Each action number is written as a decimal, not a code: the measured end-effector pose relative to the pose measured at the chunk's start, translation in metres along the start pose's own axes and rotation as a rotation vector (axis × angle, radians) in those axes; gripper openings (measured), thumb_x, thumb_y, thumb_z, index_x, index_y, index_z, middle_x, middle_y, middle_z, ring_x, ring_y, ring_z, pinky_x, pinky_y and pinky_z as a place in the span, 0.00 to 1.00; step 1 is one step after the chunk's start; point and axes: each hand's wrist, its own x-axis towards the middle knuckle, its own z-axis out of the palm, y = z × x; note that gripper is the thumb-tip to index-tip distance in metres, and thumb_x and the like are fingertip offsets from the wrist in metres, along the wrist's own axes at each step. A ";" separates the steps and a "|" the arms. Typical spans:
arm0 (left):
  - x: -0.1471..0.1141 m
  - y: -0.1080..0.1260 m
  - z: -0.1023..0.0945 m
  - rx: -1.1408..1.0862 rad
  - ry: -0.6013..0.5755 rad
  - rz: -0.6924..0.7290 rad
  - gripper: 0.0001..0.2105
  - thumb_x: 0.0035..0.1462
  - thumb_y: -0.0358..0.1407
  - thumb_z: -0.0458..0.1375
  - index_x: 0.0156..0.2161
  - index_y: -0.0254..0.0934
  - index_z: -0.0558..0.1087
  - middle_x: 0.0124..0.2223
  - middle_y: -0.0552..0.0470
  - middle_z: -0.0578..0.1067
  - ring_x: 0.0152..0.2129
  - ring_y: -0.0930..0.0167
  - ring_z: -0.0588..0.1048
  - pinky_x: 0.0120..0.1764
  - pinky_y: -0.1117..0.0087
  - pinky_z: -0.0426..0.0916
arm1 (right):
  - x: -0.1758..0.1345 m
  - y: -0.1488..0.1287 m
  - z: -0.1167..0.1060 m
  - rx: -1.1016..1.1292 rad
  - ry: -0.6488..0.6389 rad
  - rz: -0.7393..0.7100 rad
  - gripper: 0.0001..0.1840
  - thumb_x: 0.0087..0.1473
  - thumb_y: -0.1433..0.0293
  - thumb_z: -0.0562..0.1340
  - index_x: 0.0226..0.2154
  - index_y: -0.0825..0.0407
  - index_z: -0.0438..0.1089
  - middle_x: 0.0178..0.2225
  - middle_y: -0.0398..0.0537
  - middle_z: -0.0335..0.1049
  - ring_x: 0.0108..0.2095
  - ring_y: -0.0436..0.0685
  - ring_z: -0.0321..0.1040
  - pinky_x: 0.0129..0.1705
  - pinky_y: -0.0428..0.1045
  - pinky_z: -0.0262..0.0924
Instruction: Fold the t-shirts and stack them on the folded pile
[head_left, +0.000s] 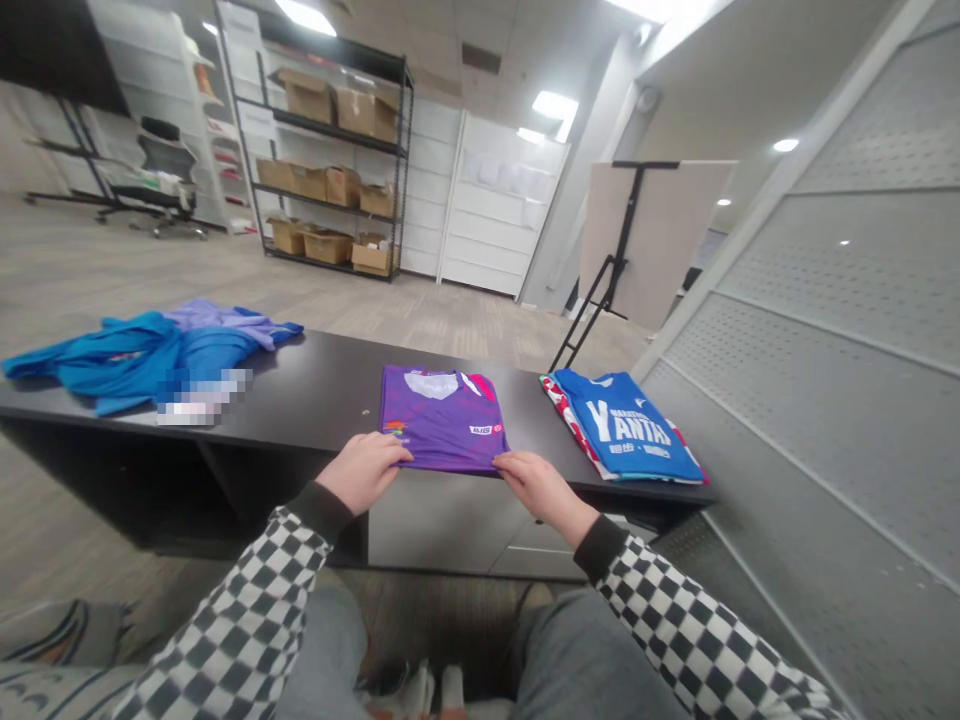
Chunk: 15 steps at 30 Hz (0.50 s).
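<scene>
Two near corners of a folded purple shirt [450,425] are pinched in bare fingers: the left hand [365,470] has one, the right hand [538,488] the other. From where I stand, the shirt lies flat along the front edge of the dark surface [337,385], collar facing away from the person. To its right sits a stack of folded shirts [626,430], blue on top; well to the left sprawls a loose heap of blue and lilac clothes [131,355].

You're wearing black-and-white checkered sleeves [236,615] | black cuffs [324,512] close off both your sleeves | and below, you're showing grey trousers [585,655]!
</scene>
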 end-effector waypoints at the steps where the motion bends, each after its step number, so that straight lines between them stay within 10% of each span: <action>1: -0.002 0.002 -0.005 -0.033 0.014 0.033 0.14 0.69 0.29 0.59 0.51 0.43 0.86 0.54 0.44 0.86 0.54 0.55 0.82 0.60 0.51 0.73 | -0.005 -0.003 -0.007 -0.001 0.028 0.010 0.14 0.76 0.71 0.62 0.54 0.49 0.84 0.55 0.58 0.86 0.57 0.65 0.84 0.64 0.62 0.77; 8: -0.020 0.061 -0.076 -0.370 0.184 0.066 0.10 0.70 0.48 0.65 0.45 0.52 0.89 0.46 0.45 0.88 0.45 0.54 0.86 0.50 0.54 0.84 | -0.051 -0.049 -0.083 -0.087 0.180 0.020 0.16 0.79 0.69 0.59 0.55 0.48 0.82 0.49 0.57 0.86 0.50 0.65 0.85 0.56 0.61 0.81; 15: -0.055 0.121 -0.141 -0.426 0.034 0.156 0.10 0.68 0.48 0.66 0.36 0.56 0.90 0.38 0.48 0.86 0.33 0.58 0.85 0.35 0.64 0.85 | -0.122 -0.124 -0.172 -0.080 0.149 0.001 0.15 0.78 0.69 0.62 0.59 0.43 0.81 0.48 0.53 0.88 0.46 0.61 0.87 0.50 0.53 0.82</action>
